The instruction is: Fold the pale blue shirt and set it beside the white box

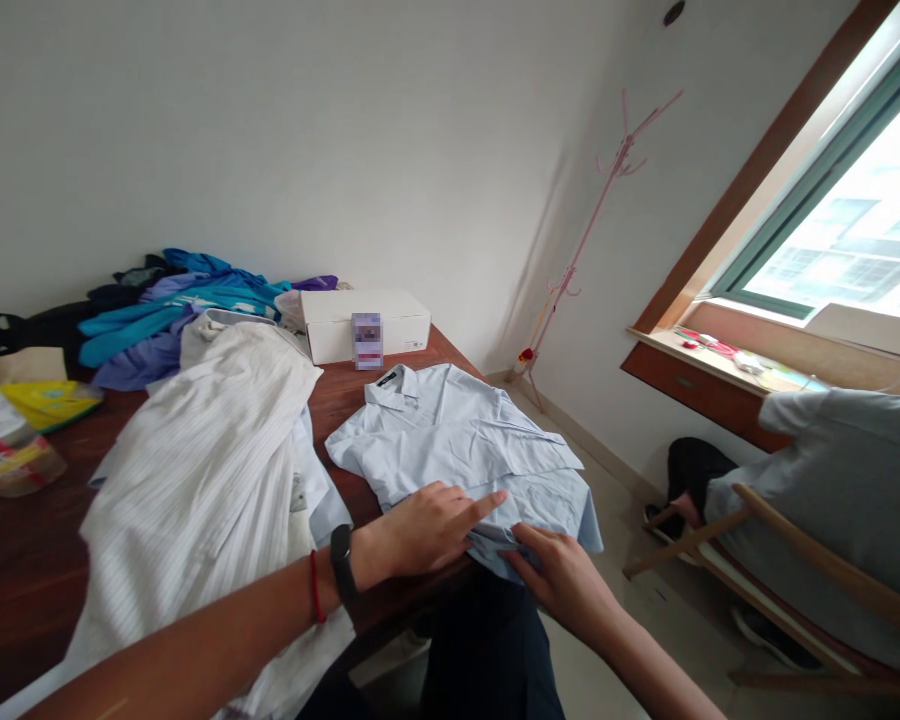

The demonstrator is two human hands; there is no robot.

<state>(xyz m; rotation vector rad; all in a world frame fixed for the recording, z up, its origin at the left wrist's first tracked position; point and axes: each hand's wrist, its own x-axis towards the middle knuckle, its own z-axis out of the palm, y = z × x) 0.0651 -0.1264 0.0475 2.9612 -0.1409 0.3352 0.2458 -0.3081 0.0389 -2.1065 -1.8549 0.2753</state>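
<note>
A light blue short-sleeved shirt (465,440) lies on the dark wooden table (22,580), collar toward the wall. My left hand (427,525) rests on the shirt's near hem with the index finger stretched out and the other fingers curled. My right hand (559,575) pinches the shirt's bottom edge at the table's corner. A black band and a red string circle my left wrist.
A white striped shirt (202,480) lies left of the blue one. A heap of blue and purple clothes (172,300) and a white box (367,322) stand at the back. Packets (15,430) sit far left. A seated person (817,480) and a pink coat stand (585,250) are to the right.
</note>
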